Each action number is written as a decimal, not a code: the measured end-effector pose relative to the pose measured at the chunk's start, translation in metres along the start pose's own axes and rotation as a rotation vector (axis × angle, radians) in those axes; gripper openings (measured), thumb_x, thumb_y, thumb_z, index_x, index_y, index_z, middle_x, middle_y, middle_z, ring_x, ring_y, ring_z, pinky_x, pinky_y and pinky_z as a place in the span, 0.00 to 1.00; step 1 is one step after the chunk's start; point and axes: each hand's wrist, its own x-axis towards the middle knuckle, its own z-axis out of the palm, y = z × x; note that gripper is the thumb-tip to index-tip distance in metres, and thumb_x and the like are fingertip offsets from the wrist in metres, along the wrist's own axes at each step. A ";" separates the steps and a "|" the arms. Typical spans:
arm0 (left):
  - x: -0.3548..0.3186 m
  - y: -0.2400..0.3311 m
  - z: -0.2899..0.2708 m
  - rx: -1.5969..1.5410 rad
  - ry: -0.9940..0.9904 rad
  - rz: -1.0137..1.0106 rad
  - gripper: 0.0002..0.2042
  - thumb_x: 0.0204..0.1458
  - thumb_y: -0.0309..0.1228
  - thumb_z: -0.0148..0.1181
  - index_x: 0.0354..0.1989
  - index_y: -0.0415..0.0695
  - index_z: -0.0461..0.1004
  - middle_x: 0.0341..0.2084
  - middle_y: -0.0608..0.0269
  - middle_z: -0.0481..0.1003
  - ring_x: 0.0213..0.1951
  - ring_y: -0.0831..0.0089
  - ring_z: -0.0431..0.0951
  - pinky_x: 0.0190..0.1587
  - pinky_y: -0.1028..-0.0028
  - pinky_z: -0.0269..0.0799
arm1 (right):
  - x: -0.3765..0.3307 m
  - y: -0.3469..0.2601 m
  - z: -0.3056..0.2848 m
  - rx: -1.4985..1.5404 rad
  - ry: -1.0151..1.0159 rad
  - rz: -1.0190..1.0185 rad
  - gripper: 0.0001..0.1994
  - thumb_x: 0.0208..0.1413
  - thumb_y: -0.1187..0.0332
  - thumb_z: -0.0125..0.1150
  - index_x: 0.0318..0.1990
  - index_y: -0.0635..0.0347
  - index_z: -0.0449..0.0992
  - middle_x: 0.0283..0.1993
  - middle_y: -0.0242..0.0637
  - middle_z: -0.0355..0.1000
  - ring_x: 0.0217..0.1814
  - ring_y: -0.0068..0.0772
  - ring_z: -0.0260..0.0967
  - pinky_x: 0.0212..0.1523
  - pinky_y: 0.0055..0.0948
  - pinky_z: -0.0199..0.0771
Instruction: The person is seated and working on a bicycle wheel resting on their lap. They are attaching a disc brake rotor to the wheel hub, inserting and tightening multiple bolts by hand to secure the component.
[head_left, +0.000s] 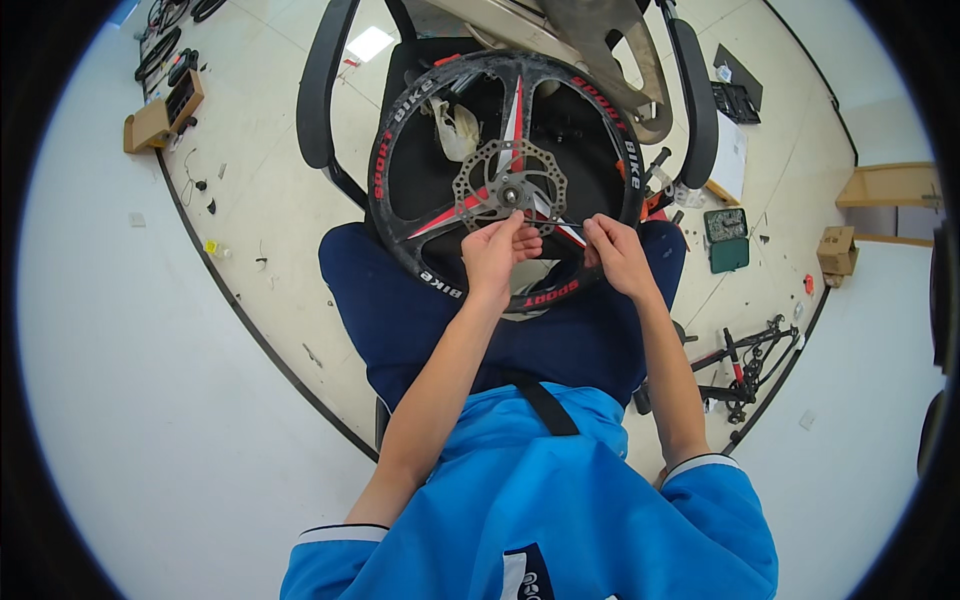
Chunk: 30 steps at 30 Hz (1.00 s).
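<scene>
A black bicycle wheel (381,222) with three broad red-and-white spokes lies across my lap and the seat of a black chair. A silver brake disc (541,165) with a toothed, hole-cut rim sits around its hub (511,194). My right hand (617,257) is closed on one end of a thin dark rod (556,224), which lies roughly level over the lower right of the disc. My left hand (497,252) pinches the rod's other end just below the hub, its lower fingers loosely curled. The rod's tip is hidden by those fingers.
Black armrests (316,95) flank the wheel, with a grey metal part (640,85) beyond it. A dark green case (727,240) lies open on the floor at right. Behind it is a small bicycle frame (740,370) near the wall. An open cardboard box (150,128) stands far left.
</scene>
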 end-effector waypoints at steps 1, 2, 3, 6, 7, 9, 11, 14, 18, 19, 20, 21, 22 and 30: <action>-0.001 -0.001 0.000 -0.003 0.005 -0.003 0.13 0.60 0.34 0.62 0.38 0.33 0.77 0.30 0.55 0.80 0.31 0.69 0.82 0.36 0.73 0.81 | 0.001 0.002 -0.001 0.008 -0.002 0.001 0.19 0.70 0.62 0.48 0.26 0.63 0.68 0.18 0.30 0.66 0.21 0.20 0.64 0.26 0.23 0.65; -0.002 -0.001 0.000 -0.007 0.009 -0.005 0.13 0.60 0.34 0.62 0.38 0.33 0.77 0.30 0.55 0.80 0.31 0.69 0.82 0.36 0.73 0.81 | 0.002 0.003 -0.001 0.016 -0.004 0.002 0.19 0.70 0.62 0.48 0.26 0.63 0.67 0.18 0.30 0.66 0.21 0.20 0.65 0.26 0.23 0.65; -0.002 -0.001 0.000 -0.013 0.010 -0.008 0.13 0.60 0.34 0.62 0.38 0.33 0.77 0.30 0.55 0.80 0.31 0.69 0.82 0.36 0.72 0.81 | 0.003 0.004 -0.001 0.018 -0.006 -0.002 0.19 0.70 0.62 0.48 0.26 0.63 0.67 0.18 0.30 0.65 0.21 0.20 0.65 0.26 0.23 0.65; -0.002 -0.003 -0.001 -0.034 0.016 -0.022 0.13 0.60 0.34 0.62 0.38 0.33 0.77 0.30 0.54 0.80 0.31 0.69 0.82 0.36 0.72 0.81 | 0.004 0.004 -0.001 0.023 -0.015 -0.008 0.19 0.70 0.62 0.48 0.26 0.63 0.67 0.17 0.30 0.64 0.21 0.20 0.65 0.25 0.24 0.65; -0.003 -0.003 -0.001 -0.043 0.019 -0.025 0.13 0.60 0.34 0.62 0.38 0.33 0.77 0.30 0.55 0.80 0.31 0.69 0.82 0.36 0.72 0.81 | 0.004 0.003 -0.001 0.023 -0.021 -0.010 0.19 0.70 0.62 0.48 0.26 0.63 0.67 0.17 0.30 0.64 0.20 0.21 0.65 0.25 0.24 0.65; -0.003 -0.004 -0.001 -0.054 0.023 -0.030 0.13 0.60 0.34 0.62 0.38 0.33 0.76 0.30 0.55 0.80 0.31 0.68 0.81 0.37 0.72 0.81 | 0.006 0.003 -0.001 0.036 -0.026 -0.006 0.19 0.70 0.62 0.48 0.25 0.63 0.66 0.17 0.30 0.64 0.20 0.21 0.65 0.25 0.24 0.65; -0.002 -0.003 0.000 -0.058 0.024 -0.032 0.13 0.59 0.35 0.63 0.38 0.33 0.76 0.31 0.54 0.80 0.32 0.68 0.81 0.37 0.71 0.81 | 0.009 0.002 -0.002 0.061 -0.026 0.004 0.20 0.70 0.61 0.48 0.25 0.62 0.66 0.17 0.30 0.63 0.19 0.21 0.65 0.24 0.24 0.65; -0.003 0.001 0.006 -0.089 0.026 -0.053 0.13 0.59 0.34 0.63 0.39 0.34 0.76 0.32 0.54 0.79 0.34 0.67 0.81 0.39 0.70 0.80 | 0.019 -0.002 -0.004 0.069 -0.017 -0.005 0.20 0.70 0.61 0.48 0.25 0.61 0.65 0.17 0.29 0.62 0.18 0.21 0.64 0.23 0.23 0.65; -0.001 0.003 0.009 -0.232 0.042 -0.131 0.11 0.59 0.33 0.62 0.39 0.36 0.75 0.33 0.56 0.78 0.36 0.68 0.80 0.43 0.69 0.79 | 0.037 -0.003 -0.007 0.135 -0.035 0.004 0.20 0.71 0.60 0.48 0.25 0.61 0.65 0.16 0.29 0.61 0.17 0.21 0.64 0.22 0.24 0.65; 0.000 0.002 0.010 -0.270 0.047 -0.151 0.10 0.59 0.32 0.62 0.39 0.36 0.75 0.33 0.57 0.78 0.37 0.68 0.80 0.43 0.69 0.79 | 0.040 -0.005 -0.007 0.144 -0.034 0.006 0.20 0.71 0.60 0.48 0.25 0.61 0.65 0.16 0.29 0.61 0.17 0.21 0.64 0.22 0.24 0.66; 0.002 0.002 0.011 -0.308 0.051 -0.171 0.10 0.58 0.32 0.61 0.39 0.37 0.75 0.34 0.58 0.78 0.37 0.68 0.79 0.44 0.69 0.79 | 0.044 -0.008 -0.007 0.153 -0.033 0.009 0.20 0.71 0.60 0.48 0.25 0.60 0.65 0.16 0.29 0.61 0.17 0.21 0.64 0.22 0.24 0.66; 0.003 0.001 0.011 -0.339 0.059 -0.177 0.09 0.58 0.32 0.61 0.39 0.37 0.75 0.33 0.58 0.78 0.37 0.68 0.79 0.44 0.69 0.79 | 0.048 -0.009 -0.007 0.156 -0.041 0.007 0.20 0.70 0.60 0.48 0.24 0.61 0.65 0.16 0.29 0.61 0.17 0.22 0.64 0.22 0.24 0.66; 0.004 0.001 0.012 -0.369 0.068 -0.185 0.09 0.58 0.31 0.60 0.39 0.36 0.74 0.33 0.58 0.78 0.37 0.68 0.80 0.44 0.69 0.80 | 0.051 -0.010 -0.008 0.158 -0.049 0.006 0.20 0.70 0.60 0.48 0.24 0.61 0.65 0.16 0.29 0.61 0.17 0.22 0.64 0.22 0.24 0.66; 0.012 0.001 0.013 -0.516 0.071 -0.260 0.10 0.56 0.30 0.60 0.39 0.35 0.74 0.35 0.56 0.77 0.39 0.68 0.79 0.46 0.69 0.79 | 0.081 -0.019 -0.013 0.048 -0.112 0.018 0.20 0.70 0.60 0.48 0.24 0.62 0.65 0.16 0.30 0.63 0.18 0.23 0.65 0.22 0.26 0.67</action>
